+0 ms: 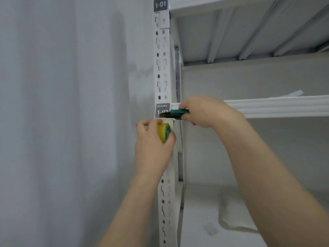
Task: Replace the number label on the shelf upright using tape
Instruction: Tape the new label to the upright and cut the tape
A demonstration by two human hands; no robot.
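A white slotted shelf upright point(161, 68) runs top to bottom through the middle. A dark grey number label point(162, 108) reading 1-02 sits on it at shelf-beam height. My right hand point(204, 111) grips a green utility knife point(178, 113), whose dark tip lies across the label's lower edge. Just below the label, my left hand point(153, 145) holds a yellow tape roll point(163, 131) against the upright. A second grey label point(160, 4) reading 1-01 is at the upright's top.
A white shelf beam point(277, 106) runs right from the label. The shelf underside point(249, 32) with ribs is above. A pale wall point(71, 104) fills the left. On the lower shelf lie a crumpled clear plastic piece point(235, 221) and a small paper scrap point(211, 229).
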